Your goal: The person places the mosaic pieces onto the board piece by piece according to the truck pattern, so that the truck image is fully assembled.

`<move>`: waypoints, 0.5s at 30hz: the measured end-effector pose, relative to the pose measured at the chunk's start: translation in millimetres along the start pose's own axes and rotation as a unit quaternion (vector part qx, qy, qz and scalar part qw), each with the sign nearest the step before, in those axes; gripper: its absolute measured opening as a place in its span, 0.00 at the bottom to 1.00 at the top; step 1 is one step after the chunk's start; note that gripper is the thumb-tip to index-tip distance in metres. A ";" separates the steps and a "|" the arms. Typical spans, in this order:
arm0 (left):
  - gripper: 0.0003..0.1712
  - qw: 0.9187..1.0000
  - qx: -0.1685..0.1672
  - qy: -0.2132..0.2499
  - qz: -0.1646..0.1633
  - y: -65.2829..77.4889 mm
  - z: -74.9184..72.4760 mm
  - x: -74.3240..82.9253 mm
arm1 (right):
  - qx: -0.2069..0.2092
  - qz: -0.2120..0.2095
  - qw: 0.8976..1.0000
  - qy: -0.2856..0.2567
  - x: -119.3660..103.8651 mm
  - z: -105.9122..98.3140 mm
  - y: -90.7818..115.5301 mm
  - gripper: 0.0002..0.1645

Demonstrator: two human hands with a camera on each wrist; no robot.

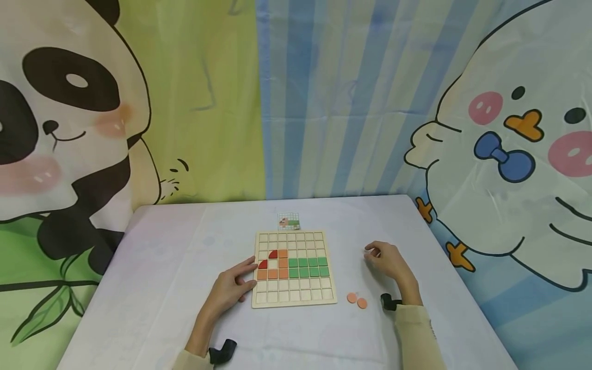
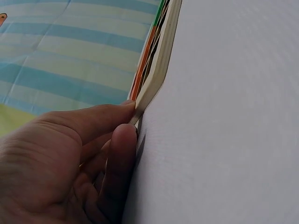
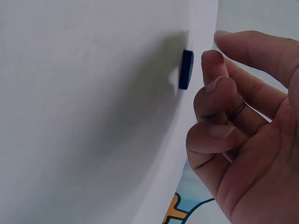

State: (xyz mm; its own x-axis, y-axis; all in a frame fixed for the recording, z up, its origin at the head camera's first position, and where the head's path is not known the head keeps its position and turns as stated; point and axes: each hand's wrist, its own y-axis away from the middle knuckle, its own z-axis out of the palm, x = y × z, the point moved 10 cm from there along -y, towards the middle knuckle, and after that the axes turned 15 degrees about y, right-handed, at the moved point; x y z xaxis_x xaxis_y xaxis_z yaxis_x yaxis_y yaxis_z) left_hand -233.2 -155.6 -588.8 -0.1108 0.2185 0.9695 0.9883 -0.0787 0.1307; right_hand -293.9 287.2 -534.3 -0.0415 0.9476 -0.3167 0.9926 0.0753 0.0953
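A square wooden grid board lies on the white table. Red quarter-round pieces, orange squares and several green squares fill some of its cells. My left hand touches the board's left edge, index finger and thumb spread along it. To the right of the board, my right hand hovers over the table with loosely bent fingers, thumb and fingertips apart. Close to those fingertips in the right wrist view is a small dark blue piece, not between them; the head view does not show it.
Two orange round pieces lie right of the board's lower corner. A small printed card with a coloured grid is behind the board. A cartoon-printed curtain hangs behind the table.
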 end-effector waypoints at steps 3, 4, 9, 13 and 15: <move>0.31 1.000 -0.001 -0.002 0.000 -0.8 0.2 -1.4 | -0.003 0.003 1.000 0.000 5.6 0.4 0.5 0.16; 0.31 1.000 -0.001 -0.002 0.002 -0.8 0.3 -1.4 | -0.004 0.004 1.000 0.000 7.1 0.5 0.6 0.16; 0.31 1.000 -0.002 0.000 -0.002 -1.1 0.0 -3.9 | -0.009 0.012 1.000 0.004 13.4 2.2 1.4 0.16; 0.32 1.000 -0.006 0.006 -0.003 -0.8 -0.2 -3.6 | -0.019 0.021 1.000 0.004 17.0 4.5 3.1 0.16; 0.31 1.000 -0.006 0.009 -0.004 -0.8 -0.6 -3.1 | -0.023 0.025 0.999 0.002 18.7 5.4 3.7 0.17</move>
State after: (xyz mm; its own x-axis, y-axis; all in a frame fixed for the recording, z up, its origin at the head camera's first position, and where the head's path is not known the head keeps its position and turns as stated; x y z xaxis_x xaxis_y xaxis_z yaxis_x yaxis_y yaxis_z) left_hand -233.7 -156.8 -591.8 -0.1198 0.2015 0.9721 0.9862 -0.0889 0.1400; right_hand -290.4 303.6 -545.0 0.0084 0.9516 -0.3071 0.9872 0.0410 0.1543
